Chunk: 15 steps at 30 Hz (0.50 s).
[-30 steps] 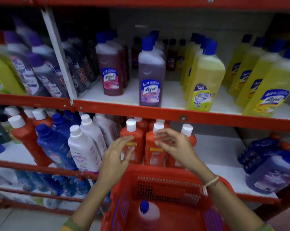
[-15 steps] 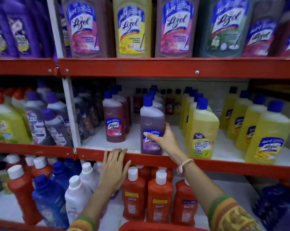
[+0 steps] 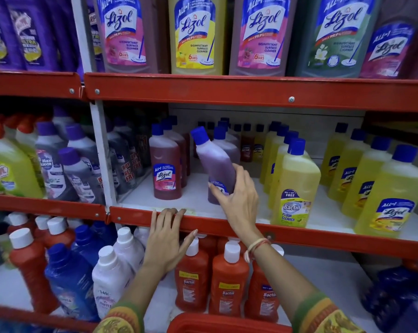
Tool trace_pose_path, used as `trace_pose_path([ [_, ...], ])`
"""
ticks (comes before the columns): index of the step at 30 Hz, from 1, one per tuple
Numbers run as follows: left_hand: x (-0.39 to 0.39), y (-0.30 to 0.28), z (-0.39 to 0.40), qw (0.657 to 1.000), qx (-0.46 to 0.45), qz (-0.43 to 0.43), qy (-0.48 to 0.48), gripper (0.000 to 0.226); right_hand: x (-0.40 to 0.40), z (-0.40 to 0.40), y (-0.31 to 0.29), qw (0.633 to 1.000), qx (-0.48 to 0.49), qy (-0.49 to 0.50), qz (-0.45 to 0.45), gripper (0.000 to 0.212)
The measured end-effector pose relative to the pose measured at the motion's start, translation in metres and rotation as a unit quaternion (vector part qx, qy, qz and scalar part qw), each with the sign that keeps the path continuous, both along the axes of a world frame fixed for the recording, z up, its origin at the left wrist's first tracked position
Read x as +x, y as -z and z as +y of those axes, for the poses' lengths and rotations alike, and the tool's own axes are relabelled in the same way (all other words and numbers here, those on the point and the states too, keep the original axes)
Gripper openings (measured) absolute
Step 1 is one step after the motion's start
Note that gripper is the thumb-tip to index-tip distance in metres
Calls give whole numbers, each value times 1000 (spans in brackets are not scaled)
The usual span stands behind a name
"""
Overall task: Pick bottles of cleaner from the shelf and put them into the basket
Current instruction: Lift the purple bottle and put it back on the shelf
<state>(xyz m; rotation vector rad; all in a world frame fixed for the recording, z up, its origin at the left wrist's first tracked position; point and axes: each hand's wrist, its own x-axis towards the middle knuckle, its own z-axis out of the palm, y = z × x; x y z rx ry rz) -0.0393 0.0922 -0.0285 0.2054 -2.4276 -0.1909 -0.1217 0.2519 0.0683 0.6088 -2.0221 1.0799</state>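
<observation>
Right hand [image 3: 239, 200] grips tilted purple blue-capped plastic bottle [image 3: 215, 162], covering its Lizol label; left hand [image 3: 165, 241] spread open; red plastic basket [image 3: 227, 323] cut off bottom-centre.

White upright post [image 3: 99, 150] divides bays; two screws [image 3: 291, 99] in red rail; blurred yellow tag [image 3: 176, 211] on lower rail.

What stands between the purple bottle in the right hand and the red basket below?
The purple bottle, tilted in the right hand, sits behind the red front rail of its shelf and must pass over it. Below the rail, the left hand and the orange bottles stand near the path to the basket.
</observation>
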Motion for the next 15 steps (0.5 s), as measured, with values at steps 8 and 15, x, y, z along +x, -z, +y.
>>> trace_pose_path([
  [8, 0, 5, 3, 999, 38, 16, 11, 56, 22, 20, 2, 969, 121, 129, 172, 64],
  [15, -1, 7, 2, 999, 38, 19, 14, 56, 18, 31, -15, 953, -140, -239, -119, 59],
])
